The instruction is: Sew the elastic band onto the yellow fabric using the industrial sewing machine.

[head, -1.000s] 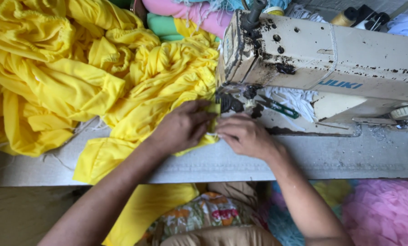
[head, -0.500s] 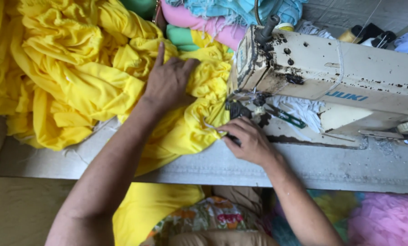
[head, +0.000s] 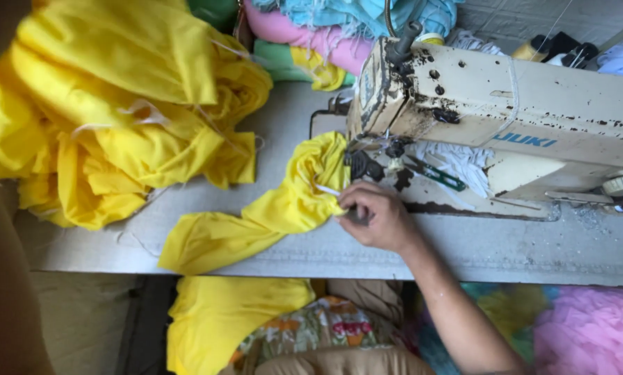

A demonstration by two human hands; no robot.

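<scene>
My right hand (head: 375, 217) is at the needle area of an old cream sewing machine (head: 534, 104), fingers closed on the edge of a yellow cloth piece (head: 283, 208). This piece bunches under the machine head and trails left over the table's front edge. Something small and dark shows under the fingers; I cannot tell what it is. A big heap of yellow cloth (head: 130, 118) lies at the left of the table, apart from the piece. Only my left forearm (head: 5, 278) shows, blurred along the left edge; the hand itself is out of frame.
The grey table (head: 506, 250) carries the machine. Folded pink, green and blue cloth (head: 311, 42) is stacked at the back. A green-handled tool (head: 436, 173) lies on the machine bed. Pink tulle (head: 589, 326) sits below at the right. More yellow cloth (head: 221, 319) hangs over my lap.
My left hand has left the yellow heap and gone out of view. The heap now lies further left, apart from the piece at the needle. My right hand stays there.
</scene>
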